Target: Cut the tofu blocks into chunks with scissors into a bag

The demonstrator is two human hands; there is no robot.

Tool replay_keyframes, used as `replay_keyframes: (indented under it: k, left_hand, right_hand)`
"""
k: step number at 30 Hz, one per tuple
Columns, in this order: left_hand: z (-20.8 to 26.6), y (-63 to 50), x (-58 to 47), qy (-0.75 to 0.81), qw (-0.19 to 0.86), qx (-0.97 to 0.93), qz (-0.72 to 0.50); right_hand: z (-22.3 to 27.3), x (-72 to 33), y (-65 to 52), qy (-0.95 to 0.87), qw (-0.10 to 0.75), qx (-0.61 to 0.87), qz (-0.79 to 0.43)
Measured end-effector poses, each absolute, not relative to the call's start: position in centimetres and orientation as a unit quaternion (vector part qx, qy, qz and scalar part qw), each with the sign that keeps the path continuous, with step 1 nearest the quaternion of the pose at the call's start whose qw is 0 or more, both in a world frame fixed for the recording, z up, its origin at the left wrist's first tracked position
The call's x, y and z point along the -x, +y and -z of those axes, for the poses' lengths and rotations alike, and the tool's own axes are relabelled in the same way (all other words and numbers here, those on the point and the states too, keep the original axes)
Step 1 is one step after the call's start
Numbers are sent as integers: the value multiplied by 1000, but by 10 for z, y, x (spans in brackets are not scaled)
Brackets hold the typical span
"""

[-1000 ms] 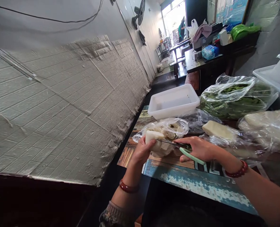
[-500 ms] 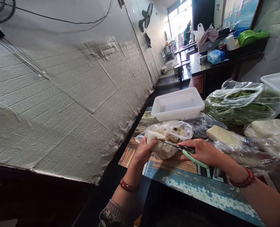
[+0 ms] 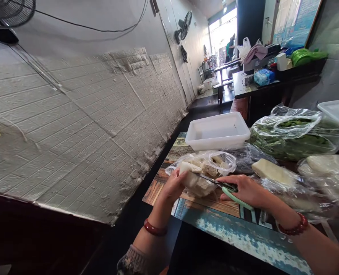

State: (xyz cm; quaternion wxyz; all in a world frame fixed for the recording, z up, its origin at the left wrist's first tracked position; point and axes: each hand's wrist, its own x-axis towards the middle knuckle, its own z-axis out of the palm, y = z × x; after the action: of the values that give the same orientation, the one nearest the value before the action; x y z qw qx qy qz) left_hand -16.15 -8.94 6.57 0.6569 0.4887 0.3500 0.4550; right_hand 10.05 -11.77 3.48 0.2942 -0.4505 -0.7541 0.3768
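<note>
My left hand (image 3: 175, 185) grips a white, soft-looking piece of food (image 3: 188, 168) over the near-left side of a clear plastic bag (image 3: 212, 154). In my right hand (image 3: 244, 189) is a pair of scissors (image 3: 229, 191) with pale green handles. Its blades point left and reach the right side of the white piece; whether they are parted is hard to make out. Pale, porous-looking chunks (image 3: 212, 170) lie in the bag under and behind my hands. The exact kind of food is unclear.
Behind the bag stands a white plastic tub (image 3: 218, 143). To the right are a bag of leafy greens (image 3: 292, 137), a pale block (image 3: 272, 170) on plastic, and another bagged pale mass (image 3: 326, 168). A brick-patterned wall (image 3: 100, 133) runs along the left.
The view has shifted slightly, so the scene sits lower and further right. Both hands keep their holds, with the scissors still at the white piece.
</note>
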Motion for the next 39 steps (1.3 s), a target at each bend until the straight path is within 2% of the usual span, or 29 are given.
replay_keyframes:
  k: [6, 14, 20, 27, 39]
  left_hand:
    - [-64, -90, 161, 358, 652, -495, -449]
    - [-63, -91, 158, 357, 655, -496, -445]
    - [-63, -92, 159, 382, 630, -543, -403]
    - [-66, -94, 157, 382, 635, -565, -362]
    - [-76, -95, 158, 378, 654, -538, -374]
  right_hand:
    - [-40, -102, -120, -763, 272, 457, -368]
    - [-42, -101, -121, -763, 268, 416, -416]
    - [-42, -99, -122, -757, 244, 425, -432]
    - [-44, -97, -123, -759, 274, 392, -442]
    - [-36, -92, -120, -746, 308, 376, -455]
